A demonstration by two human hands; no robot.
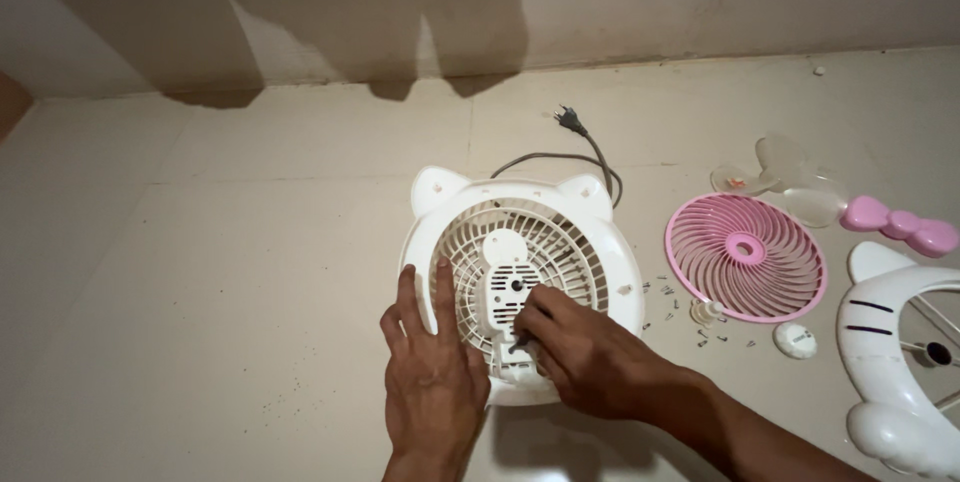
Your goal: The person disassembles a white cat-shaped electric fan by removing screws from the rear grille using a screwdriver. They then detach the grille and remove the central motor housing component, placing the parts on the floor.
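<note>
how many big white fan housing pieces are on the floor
2. One white housing with ears lies in the middle of the floor, under the left hand and right hand. The other white cover lies at the right edge, partly cut off.

The left hand (pixel 432 367) comes up from six o'clock, palm down and flat, fingers (pixel 443 287) spread and pointing toward twelve. The right hand (pixel 580 347) enters from five o'clock, its forearm slanting toward ten; the wrist is slightly bent, fingers curled inward with their tips pinched together. The two hands lie just beside each other, thumbs nearly touching.
</note>
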